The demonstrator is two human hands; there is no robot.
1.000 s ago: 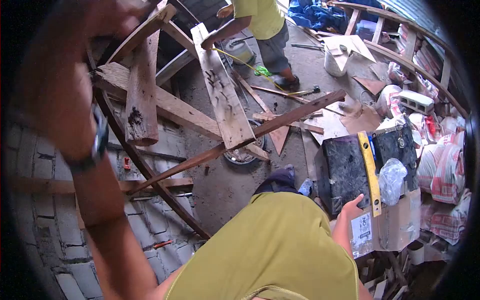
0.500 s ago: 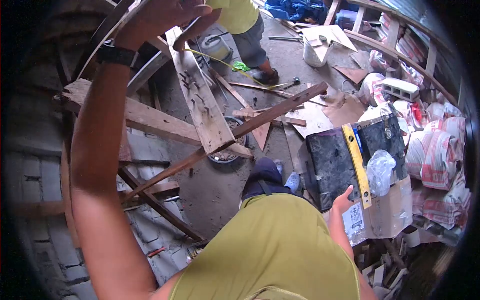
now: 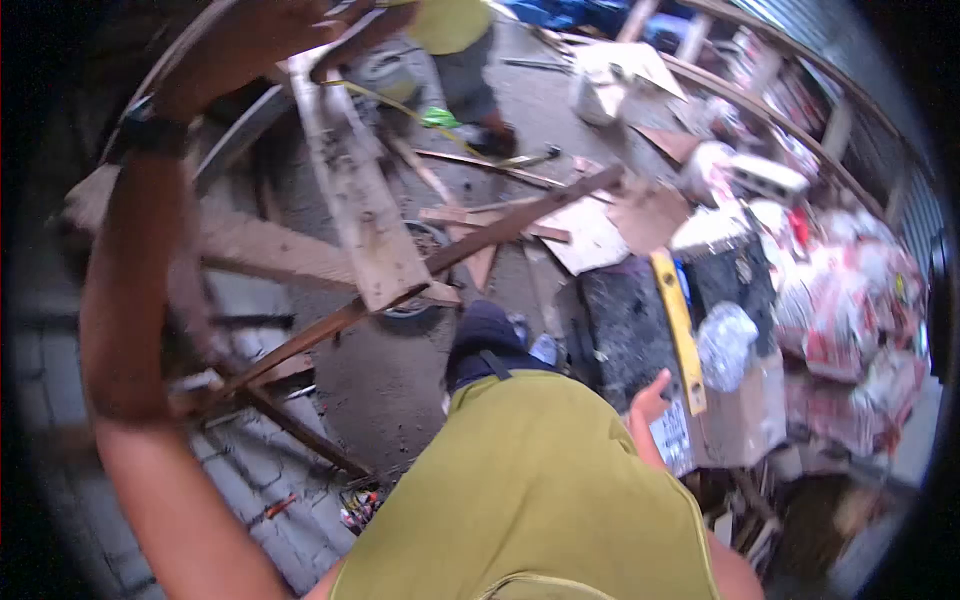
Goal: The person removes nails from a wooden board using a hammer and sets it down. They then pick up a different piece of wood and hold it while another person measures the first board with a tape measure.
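Note:
My left hand, a dark band at its wrist, is raised at the upper left. Its fingers are blurred and partly cut off by the top edge, so I cannot tell what they hold. Close by is the far end of a plank with several nails standing in it. A co-worker's arm reaches to that end, where a yellow tape measure blade stretches away. Low on my right, my right hand is open, a digit stretched out, beside a cardboard box and a yellow spirit level.
A dark wooden strip crosses under the plank, and a thick beam runs behind it. Clear plastic lies by the level. Piled sacks line the right side. A white bucket and wood offcuts stand or lie farther off.
The whole view has shifted, so everything sits farther left and slightly higher or lower, with more blur. My left hand stays raised and my right hand stays beside the box.

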